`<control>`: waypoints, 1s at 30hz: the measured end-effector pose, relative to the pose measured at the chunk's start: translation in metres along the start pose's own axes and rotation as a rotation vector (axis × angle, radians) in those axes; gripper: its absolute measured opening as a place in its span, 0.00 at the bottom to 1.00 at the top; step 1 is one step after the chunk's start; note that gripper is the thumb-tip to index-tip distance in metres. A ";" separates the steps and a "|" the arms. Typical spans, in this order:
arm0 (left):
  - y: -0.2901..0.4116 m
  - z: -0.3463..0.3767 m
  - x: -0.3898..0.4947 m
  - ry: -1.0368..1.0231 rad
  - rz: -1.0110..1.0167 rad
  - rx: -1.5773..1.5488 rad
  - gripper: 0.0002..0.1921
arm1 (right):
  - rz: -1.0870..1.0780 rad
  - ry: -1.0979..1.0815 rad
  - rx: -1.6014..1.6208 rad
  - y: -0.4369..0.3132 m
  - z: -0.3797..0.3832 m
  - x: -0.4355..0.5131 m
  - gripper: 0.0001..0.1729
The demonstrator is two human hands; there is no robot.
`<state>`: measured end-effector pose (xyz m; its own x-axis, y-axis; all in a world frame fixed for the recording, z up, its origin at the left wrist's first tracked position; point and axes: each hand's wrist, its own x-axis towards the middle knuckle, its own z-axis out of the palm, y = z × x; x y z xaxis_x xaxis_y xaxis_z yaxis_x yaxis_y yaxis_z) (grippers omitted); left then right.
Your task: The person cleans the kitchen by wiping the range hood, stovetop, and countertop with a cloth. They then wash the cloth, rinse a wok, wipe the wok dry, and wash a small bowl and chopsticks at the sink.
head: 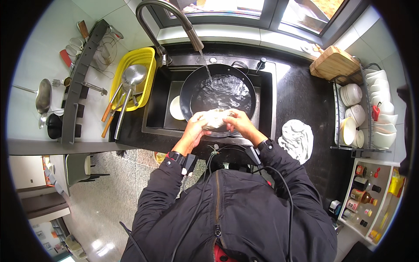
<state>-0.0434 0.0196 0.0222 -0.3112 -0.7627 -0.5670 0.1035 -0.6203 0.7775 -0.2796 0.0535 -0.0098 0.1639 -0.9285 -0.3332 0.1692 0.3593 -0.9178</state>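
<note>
Water runs from a metal faucet (196,41) into a dark wok-like pan (185,95) that sits over the black sink (160,122) and holds rippling water. Above the pan's near rim, my left hand (193,129) and my right hand (240,124) grip a crumpled whitish cloth (215,119) between them, one at each end. A pale round dish (176,108) lies in the sink, partly hidden by the pan's left side. Another crumpled white cloth (296,140) rests on the black counter, to the right of my right forearm.
Left of the sink, a yellow plastic basket (149,65) holds ladles with long handles. Utensils hang from a wall rack (77,75). At the right stand a wooden cutting board (337,64), a wire dish rack (337,114) with bowls, and a shelf of bottles (358,199).
</note>
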 end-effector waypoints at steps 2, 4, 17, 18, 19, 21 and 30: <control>-0.003 -0.005 -0.010 -0.071 0.032 0.119 0.20 | 0.072 0.099 0.129 0.006 0.012 -0.011 0.11; -0.007 -0.007 -0.021 -0.114 0.039 0.209 0.24 | 0.045 0.152 0.192 0.011 0.023 -0.022 0.09; -0.003 -0.058 -0.074 -0.148 0.196 -0.144 0.12 | -0.071 0.090 0.137 0.000 0.090 -0.064 0.19; 0.000 -0.061 -0.082 -0.139 0.203 -0.206 0.12 | -0.070 0.067 0.141 0.000 0.095 -0.065 0.19; 0.003 -0.063 -0.090 -0.151 0.221 -0.279 0.12 | -0.089 0.053 0.137 0.000 0.099 -0.064 0.18; 0.007 -0.064 -0.105 -0.081 0.257 -0.375 0.12 | -0.136 0.000 0.156 0.001 0.103 -0.062 0.16; 0.010 -0.070 -0.170 0.088 0.653 -0.539 0.08 | 0.194 -0.151 -0.354 -0.006 0.106 -0.081 0.21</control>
<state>0.0764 0.1299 0.1073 0.0399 -0.9954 -0.0866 0.6794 -0.0365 0.7329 -0.1909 0.1360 0.0459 0.3051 -0.8134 -0.4953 -0.2184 0.4465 -0.8677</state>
